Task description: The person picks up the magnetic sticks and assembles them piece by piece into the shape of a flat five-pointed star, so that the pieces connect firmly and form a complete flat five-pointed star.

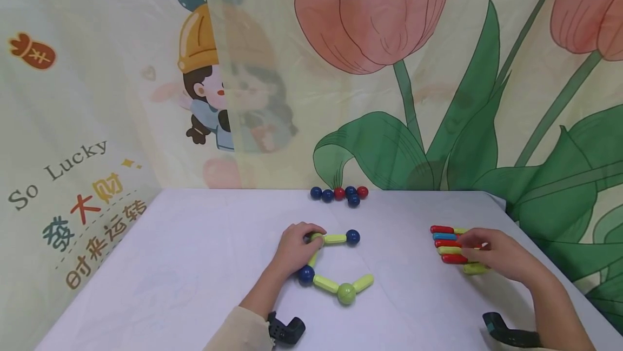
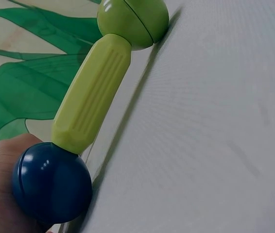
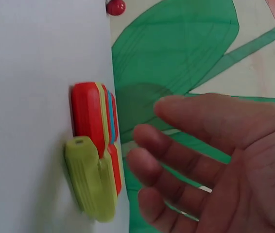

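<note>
A chain of yellow-green rods and balls [image 1: 325, 284], like a magnetic building toy, lies on the white table in an unclosed ring. At its upper left corner my left hand [image 1: 291, 249] grips the chain, the fingers hiding most of that joint. One blue ball [image 2: 52, 183] shows close to this hand in the left wrist view, a rod running from it to a green ball [image 2: 133, 22]. Over on the right, my right hand [image 1: 496, 253] hovers at a bunch of red, blue and yellow-green rods [image 1: 448, 244]. Its fingers are loosely bent, with nothing between them in the right wrist view.
Several loose blue and red balls [image 1: 339, 194] sit along the table's back edge. Behind the table [image 1: 194, 264] hangs a printed cloth [image 1: 263, 32] with tulips and a cartoon figure. Black wrist-worn devices [image 1: 288, 331] show near both forearms.
</note>
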A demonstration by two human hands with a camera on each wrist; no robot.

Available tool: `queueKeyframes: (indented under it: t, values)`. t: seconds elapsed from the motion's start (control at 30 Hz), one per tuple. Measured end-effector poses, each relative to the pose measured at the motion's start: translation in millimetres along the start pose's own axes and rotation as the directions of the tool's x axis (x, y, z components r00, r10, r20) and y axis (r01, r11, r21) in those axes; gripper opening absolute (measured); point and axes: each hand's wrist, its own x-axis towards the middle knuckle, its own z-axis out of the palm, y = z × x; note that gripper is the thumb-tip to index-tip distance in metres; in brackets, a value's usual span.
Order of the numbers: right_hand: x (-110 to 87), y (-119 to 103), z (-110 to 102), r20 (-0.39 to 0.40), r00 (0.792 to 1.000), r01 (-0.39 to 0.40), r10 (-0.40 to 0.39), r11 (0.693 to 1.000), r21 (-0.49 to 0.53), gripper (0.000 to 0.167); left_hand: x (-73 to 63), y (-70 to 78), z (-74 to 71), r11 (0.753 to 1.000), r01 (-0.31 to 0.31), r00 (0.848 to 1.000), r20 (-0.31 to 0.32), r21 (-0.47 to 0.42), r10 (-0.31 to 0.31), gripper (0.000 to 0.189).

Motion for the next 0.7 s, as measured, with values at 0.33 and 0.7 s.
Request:
queueKeyframes:
  t: [0.33, 0.7]
  values:
    - [-4.0, 16.5, -8.3, 0.038, 0.993, -0.111, 0.114, 0.99, -0.085, 0.034, -0.6, -1.0, -0.4, 1.0, -0.013, 1.0, -0.005, -0.008, 0.013, 0.022]
    - [-2.3, 16.4, 5.3, 0.117, 0.975, -0.18, 0.191, 0.979, -0.097, 0.039, -1.2, 0.1, -0.9, 1.0, -0.01, 1.0, 0.001, -0.002, 0.01, 0.022]
